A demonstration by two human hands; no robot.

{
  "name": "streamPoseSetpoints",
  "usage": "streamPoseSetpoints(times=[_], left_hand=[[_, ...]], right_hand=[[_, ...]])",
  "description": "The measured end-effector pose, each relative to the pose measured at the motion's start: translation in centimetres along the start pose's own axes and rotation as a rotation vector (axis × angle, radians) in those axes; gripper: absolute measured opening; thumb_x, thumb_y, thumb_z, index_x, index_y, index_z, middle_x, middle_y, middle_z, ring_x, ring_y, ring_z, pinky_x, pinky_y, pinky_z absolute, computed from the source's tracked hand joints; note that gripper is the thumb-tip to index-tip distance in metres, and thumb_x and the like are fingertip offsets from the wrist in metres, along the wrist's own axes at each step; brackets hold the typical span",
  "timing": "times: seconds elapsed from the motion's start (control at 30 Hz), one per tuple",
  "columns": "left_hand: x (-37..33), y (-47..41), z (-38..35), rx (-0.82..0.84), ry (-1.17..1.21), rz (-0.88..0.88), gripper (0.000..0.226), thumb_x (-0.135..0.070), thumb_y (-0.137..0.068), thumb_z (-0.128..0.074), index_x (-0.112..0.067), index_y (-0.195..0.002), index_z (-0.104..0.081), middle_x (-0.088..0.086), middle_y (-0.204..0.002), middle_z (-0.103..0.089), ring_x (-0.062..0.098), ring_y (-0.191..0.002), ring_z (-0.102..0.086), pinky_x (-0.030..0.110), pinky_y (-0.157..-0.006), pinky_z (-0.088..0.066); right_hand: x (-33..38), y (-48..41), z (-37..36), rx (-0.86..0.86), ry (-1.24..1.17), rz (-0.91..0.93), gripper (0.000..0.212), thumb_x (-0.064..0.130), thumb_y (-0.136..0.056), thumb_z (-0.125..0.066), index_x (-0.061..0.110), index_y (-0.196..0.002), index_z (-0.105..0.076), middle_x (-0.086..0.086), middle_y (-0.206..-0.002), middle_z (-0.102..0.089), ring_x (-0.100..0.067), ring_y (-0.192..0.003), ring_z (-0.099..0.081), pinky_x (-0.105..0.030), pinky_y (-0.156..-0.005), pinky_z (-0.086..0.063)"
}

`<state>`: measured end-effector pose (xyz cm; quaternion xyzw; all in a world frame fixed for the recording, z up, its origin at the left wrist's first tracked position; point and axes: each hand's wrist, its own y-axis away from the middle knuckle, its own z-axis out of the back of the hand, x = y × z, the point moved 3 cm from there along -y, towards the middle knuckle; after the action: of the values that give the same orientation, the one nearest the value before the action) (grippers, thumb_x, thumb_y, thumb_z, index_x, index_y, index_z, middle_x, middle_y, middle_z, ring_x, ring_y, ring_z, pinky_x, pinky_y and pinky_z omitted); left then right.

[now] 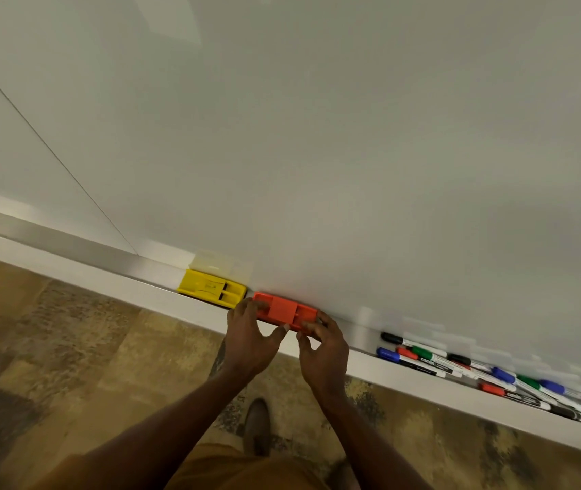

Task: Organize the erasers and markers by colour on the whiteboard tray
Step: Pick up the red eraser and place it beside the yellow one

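My left hand [251, 343] and right hand [324, 351] pinching the red eraser [283, 310] on the tray [197, 311], yellow eraser [211, 285] just beside, markers [494, 378] at right.

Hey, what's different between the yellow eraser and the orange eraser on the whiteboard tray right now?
Colour: the yellow eraser is yellow, the orange eraser orange-red. Handling: the yellow eraser lies untouched, while the left hand and right hand grip the orange eraser's ends. Place: the yellow eraser sits further left on the tray; the orange eraser lies nearer the markers. Both look alike in shape, lying lengthwise against the whiteboard.
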<state>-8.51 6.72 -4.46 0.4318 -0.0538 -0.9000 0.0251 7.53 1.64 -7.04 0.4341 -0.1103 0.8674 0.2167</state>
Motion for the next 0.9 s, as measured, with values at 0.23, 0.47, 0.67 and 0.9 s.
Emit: streamPoseSetpoints(times=[0.23, 0.47, 0.67, 0.9], left_hand=[[0.1, -0.3, 0.2, 0.036, -0.008, -0.013, 0.059, -0.042, -0.079, -0.09, -0.015, -0.125, -0.065, 0.007, -0.129, -0.066, 0.03, -0.12, -0.055, 0.043, -0.094, -0.052], [0.6, -0.2, 0.1, 0.071, -0.045, -0.035, 0.057, -0.047, -0.079, -0.084, -0.018, -0.125, -0.067, 0.003, -0.136, -0.063, 0.028, -0.127, -0.055, 0.041, -0.099, -0.053], [1.1, 0.2, -0.4, 0.133, -0.119, -0.075, 0.054, -0.04, -0.084, -0.085, -0.018, -0.128, -0.065, 0.005, -0.15, -0.057, 0.03, -0.137, -0.055, 0.041, -0.105, -0.051], [0.8, 0.9, -0.8, 0.199, -0.207, -0.097, 0.076, -0.032, -0.087, -0.085, -0.015, -0.15, -0.047, 0.01, -0.173, -0.028, 0.034, -0.153, -0.037, 0.045, -0.109, -0.05]], right_hand=[[0.5, 0.2, 0.0, -0.017, 0.027, 0.001, 0.03, 0.015, -0.082, -0.085, 0.022, -0.11, -0.078, 0.001, -0.133, -0.068, -0.021, -0.116, -0.067, -0.044, -0.102, -0.054], [1.0, 0.4, 0.1, 0.012, 0.036, -0.016, 0.035, 0.013, -0.081, -0.085, 0.014, -0.114, -0.075, -0.003, -0.129, -0.063, -0.02, -0.112, -0.066, -0.028, -0.097, -0.049], [1.2, 0.5, 0.1, 0.041, 0.036, -0.025, 0.033, 0.013, -0.082, -0.085, 0.014, -0.113, -0.075, -0.003, -0.122, -0.062, -0.018, -0.105, -0.066, -0.022, -0.092, -0.046], [1.3, 0.6, 0.4, 0.105, 0.109, -0.021, 0.032, 0.019, -0.086, -0.081, 0.014, -0.117, -0.074, -0.002, -0.125, -0.059, -0.016, -0.109, -0.063, -0.019, -0.09, -0.042]])
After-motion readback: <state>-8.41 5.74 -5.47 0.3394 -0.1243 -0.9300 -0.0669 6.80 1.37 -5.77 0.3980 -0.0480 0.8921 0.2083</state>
